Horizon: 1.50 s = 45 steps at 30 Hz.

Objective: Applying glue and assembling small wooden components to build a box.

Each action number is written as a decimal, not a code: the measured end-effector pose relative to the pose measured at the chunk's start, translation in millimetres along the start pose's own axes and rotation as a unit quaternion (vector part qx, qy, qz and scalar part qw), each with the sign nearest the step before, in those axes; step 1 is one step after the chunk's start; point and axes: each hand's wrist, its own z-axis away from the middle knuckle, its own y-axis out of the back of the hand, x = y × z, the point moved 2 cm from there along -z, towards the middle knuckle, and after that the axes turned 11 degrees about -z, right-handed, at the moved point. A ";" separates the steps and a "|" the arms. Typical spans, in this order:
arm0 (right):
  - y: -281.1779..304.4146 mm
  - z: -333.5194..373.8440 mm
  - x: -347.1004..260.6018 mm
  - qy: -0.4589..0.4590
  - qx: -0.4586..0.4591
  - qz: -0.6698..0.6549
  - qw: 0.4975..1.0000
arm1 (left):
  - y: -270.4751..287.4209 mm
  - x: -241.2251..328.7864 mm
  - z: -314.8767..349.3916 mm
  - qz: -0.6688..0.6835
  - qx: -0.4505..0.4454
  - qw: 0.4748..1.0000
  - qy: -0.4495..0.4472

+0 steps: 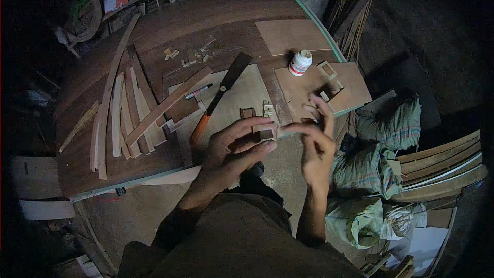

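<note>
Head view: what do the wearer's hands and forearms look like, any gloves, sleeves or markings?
Both the left hand and right hand are bare, without gloves; no watch or bracelet shows. The dark garment looks plain. Sleeve edges are too dim to make out; the right fingers blur.

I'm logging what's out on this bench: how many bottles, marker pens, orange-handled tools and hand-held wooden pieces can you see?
White cylindrical bottle with red band: 1
Slim, dark-ended marker pen: 1
Long dark-bladed tool with orange handle: 1
Small dark-faced wooden piece, in left hand: 1
Total: 4
</note>
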 end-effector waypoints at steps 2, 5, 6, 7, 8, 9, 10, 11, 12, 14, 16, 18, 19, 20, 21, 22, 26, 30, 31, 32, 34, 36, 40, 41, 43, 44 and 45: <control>8.7 -0.1 2.2 -0.020 0.061 -0.002 0.998 | 3.8 0.5 -1.9 0.013 0.012 1.000 -0.002; 8.2 0.3 0.4 -0.013 0.039 -0.044 0.998 | 4.6 0.0 -3.4 0.004 0.006 1.000 0.008; 3.5 1.5 -1.0 -0.014 0.017 -0.078 0.997 | 3.2 -0.5 -4.4 -0.004 0.005 1.000 0.013; -0.1 2.0 -1.9 -0.015 0.019 -0.076 0.997 | 1.2 -1.0 -5.0 -0.008 0.002 1.000 0.016; -5.5 1.6 -2.7 -0.006 -0.015 -0.074 0.997 | -0.3 -1.1 -5.3 -0.012 -0.001 1.000 0.017; -11.1 1.5 -2.9 -0.007 -0.057 -0.065 0.996 | -1.2 -1.1 -5.1 -0.009 0.001 1.000 0.020; -16.1 1.6 -2.0 -0.020 -0.064 -0.049 0.997 | -1.6 -0.9 -4.8 0.001 0.004 1.000 0.016; -17.0 0.9 -1.3 -0.024 -0.057 -0.073 0.995 | -1.9 -1.1 -4.4 -0.005 0.003 1.000 0.022; -18.3 0.1 0.4 -0.022 -0.059 -0.066 0.996 | -1.7 -0.8 -3.9 0.013 0.004 1.000 0.010; -16.2 -0.2 3.6 -0.019 -0.066 -0.062 0.996 | 0.4 -1.3 -3.0 0.033 0.009 0.999 -0.002; -8.0 1.2 6.7 -0.008 -0.057 -0.013 0.998 | 1.8 -5.1 -3.4 -0.033 -0.011 0.999 0.027; 0.8 1.2 13.8 -0.039 -0.023 -0.025 0.999 | 4.6 -8.9 -5.2 -0.031 0.002 0.999 0.028; 5.6 2.1 17.3 -0.059 0.018 -0.020 0.998 | 6.1 -11.0 -6.3 -0.029 0.017 0.999 0.025; 9.9 2.4 19.9 -0.052 0.032 -0.052 0.997 | 6.1 -13.7 -8.1 -0.027 0.014 0.999 0.027; 10.3 4.6 22.3 -0.048 0.024 -0.052 0.997 | 6.6 -15.8 -10.0 0.000 0.017 1.000 0.013; 11.2 7.3 27.0 -0.097 0.051 -0.118 0.987 | 7.6 -18.1 -11.8 0.024 0.021 0.999 0.007; 3.3 20.4 44.3 -0.165 0.096 -0.224 0.956 | 7.8 -31.3 -17.3 0.035 0.006 0.999 0.032; -5.3 44.8 62.4 -0.255 0.140 -0.255 0.922 | 7.7 -50.5 -18.9 0.040 0.031 0.997 0.058; -7.3 51.5 67.0 -0.292 0.143 -0.297 0.898 | 9.5 -55.5 -18.6 0.035 0.030 0.998 0.051; -7.0 57.1 69.4 -0.275 0.148 -0.303 0.900 | 11.9 -61.8 -18.2 0.037 0.032 0.997 0.066; -8.6 67.6 75.2 -0.291 0.133 -0.364 0.875 | 14.1 -77.5 -18.1 0.016 0.028 0.997 0.064; -7.6 75.2 81.7 -0.306 0.158 -0.352 0.870 | 16.4 -98.8 -21.4 -0.003 0.031 0.998 0.056; -1.1 84.9 90.7 -0.282 0.218 -0.333 0.873 | 29.9 -156.6 -22.9 -0.027 0.060 0.997 0.048; -0.1 87.0 93.2 -0.286 0.215 -0.341 0.870 | 35.2 -173.5 -26.6 -0.027 0.051 0.998 0.018; 7.1 92.1 98.8 -0.276 0.244 -0.294 0.882 | 45.8 -215.5 -38.4 -0.069 0.035 0.997 0.026; 10.0 95.8 102.3 -0.282 0.253 -0.300 0.876 | 49.6 -238.4 -42.3 -0.092 0.049 0.994 0.013; 13.0 99.7 106.8 -0.306 0.261 -0.287 0.869 | 53.0 -261.2 -46.4 -0.108 0.061 0.992 -0.013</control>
